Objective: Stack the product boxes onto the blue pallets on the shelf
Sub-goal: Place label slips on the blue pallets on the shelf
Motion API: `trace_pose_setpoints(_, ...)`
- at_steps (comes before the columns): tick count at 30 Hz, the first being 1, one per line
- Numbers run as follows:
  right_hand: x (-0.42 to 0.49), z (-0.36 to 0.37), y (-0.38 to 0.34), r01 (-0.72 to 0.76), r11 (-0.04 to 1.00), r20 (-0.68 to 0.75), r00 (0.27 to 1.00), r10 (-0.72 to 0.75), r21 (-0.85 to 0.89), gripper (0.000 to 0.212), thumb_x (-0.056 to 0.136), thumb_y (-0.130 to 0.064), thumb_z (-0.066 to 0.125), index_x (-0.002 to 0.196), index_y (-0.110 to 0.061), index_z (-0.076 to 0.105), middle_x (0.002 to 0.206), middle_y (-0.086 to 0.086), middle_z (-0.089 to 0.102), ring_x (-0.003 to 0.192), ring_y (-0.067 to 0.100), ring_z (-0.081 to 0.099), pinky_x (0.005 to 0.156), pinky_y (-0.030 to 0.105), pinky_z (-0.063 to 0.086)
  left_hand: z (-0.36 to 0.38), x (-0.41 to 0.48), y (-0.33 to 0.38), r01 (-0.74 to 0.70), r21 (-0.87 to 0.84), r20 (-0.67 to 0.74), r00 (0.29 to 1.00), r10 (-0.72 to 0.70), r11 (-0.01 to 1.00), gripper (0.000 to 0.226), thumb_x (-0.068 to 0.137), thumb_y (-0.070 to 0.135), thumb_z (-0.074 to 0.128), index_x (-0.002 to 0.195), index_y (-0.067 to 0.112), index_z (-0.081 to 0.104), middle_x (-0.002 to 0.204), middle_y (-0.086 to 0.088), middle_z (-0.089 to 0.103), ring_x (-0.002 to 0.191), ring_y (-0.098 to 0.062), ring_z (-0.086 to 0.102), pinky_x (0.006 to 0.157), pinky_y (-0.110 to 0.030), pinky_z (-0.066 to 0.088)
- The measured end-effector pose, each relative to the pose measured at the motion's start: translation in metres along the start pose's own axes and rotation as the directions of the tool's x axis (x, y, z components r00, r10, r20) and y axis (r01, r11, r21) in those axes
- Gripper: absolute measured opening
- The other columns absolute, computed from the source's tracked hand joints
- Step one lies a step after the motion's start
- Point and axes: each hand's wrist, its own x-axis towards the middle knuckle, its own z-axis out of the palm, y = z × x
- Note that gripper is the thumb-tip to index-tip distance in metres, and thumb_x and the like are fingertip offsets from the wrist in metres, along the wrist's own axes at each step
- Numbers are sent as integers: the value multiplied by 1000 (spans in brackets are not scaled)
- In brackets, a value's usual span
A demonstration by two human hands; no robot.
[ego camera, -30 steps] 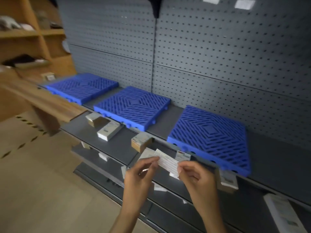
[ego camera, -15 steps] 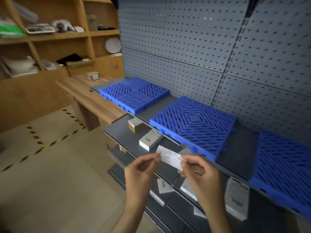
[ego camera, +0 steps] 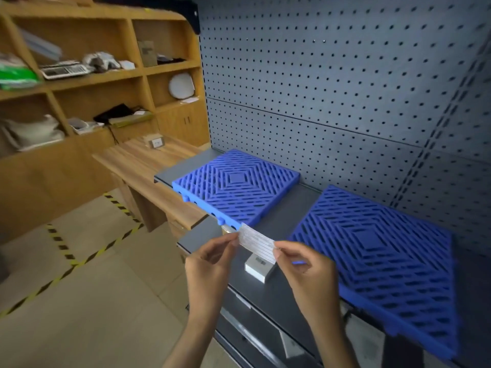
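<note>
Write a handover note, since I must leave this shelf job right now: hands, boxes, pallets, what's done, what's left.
Left hand and right hand: each pinches one end of a thin white lined slip, held up in front of the shelf. I cannot tell whether it is a flat box or a card.
Far pallet and near pallet: side by side on the shelf, nothing on either.
White box: lies on the shelf's front ledge, below the slip.
Done: no box on a pallet yet.
Left: all the stacking.
</note>
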Motion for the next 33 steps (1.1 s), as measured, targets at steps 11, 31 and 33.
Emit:
trace_pose_setpoints(11, 85, 130, 4, -4, 988, -85, 996, -9, -152, 12, 87, -14, 79, 96, -23, 82, 85, -23, 75, 78, 0, 71, 68, 14, 54, -36, 162, -35, -232, 187, 108, 971, 215, 955, 23, 87, 11, 79, 90, 34, 79, 92, 26, 75, 91, -2, 70, 88, -40, 56)
trace_pose_setpoints(31, 108, 219, 39, 0, 657, -140, 977, -160, -754, 22, 91, -35, 70, 101, -19, 81, 111, -7, 64, 102, 19, 57, 82, 41, 55, -67, 275, -112, -756, 361, 608, 635, 477, 546, 35, 94, 25, 46, 108, 15, 77, 122, -4, 67, 98, -27, 60, 75, -40, 51)
trace_pose_setpoints(33, 107, 224, 37, 10, 609, -122, 977, -174, -793, 28, 94, -41, 63, 103, -22, 81, 111, -8, 66, 101, 20, 59, 81, 41, 53, -69, 276, -111, -776, 350, 618, 612, 493, 524, 34, 94, 23, 48, 111, 14, 77, 123, -5, 69, 101, -26, 60, 77, -40, 53)
